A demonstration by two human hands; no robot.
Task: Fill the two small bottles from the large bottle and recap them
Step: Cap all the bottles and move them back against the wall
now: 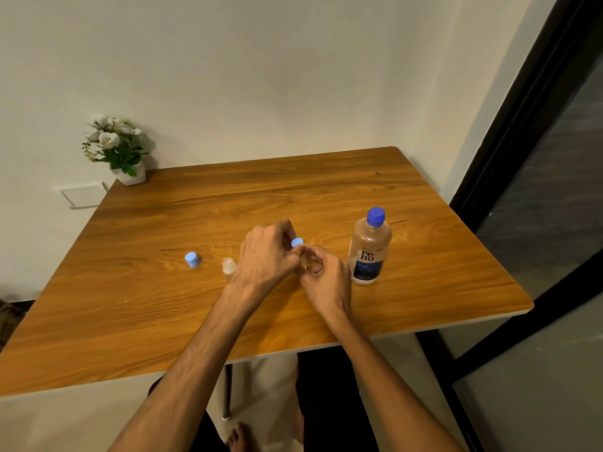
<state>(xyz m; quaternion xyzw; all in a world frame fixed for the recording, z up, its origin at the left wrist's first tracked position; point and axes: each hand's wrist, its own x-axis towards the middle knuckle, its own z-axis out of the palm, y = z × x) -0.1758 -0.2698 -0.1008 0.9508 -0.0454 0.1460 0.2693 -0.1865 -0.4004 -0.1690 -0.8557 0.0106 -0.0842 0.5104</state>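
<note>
Head view looks down on a wooden table set against a pale wall. At the far left corner stands a small white pot of artificial white flowers. Nearer, on the left of the tabletop, a loose light-blue plastic cap lies by itself. Just to its right stands an uncapped small clear plastic bottle, upright, its lower part hidden behind the left hand. That hand is raised a little over the table's middle, its fingertips pinching a second light-blue cap held just above the right hand. The right hand's fingers curl around the other small clear bottle, which is mostly hidden inside the grip; only a sliver of clear plastic shows between thumb and fingers, directly beneath the pinched cap. Whether the cap touches the bottle's neck cannot be told. Just to the right stands the large clear bottle with a dark-blue cap and blue label, upright, closed and untouched.
</note>
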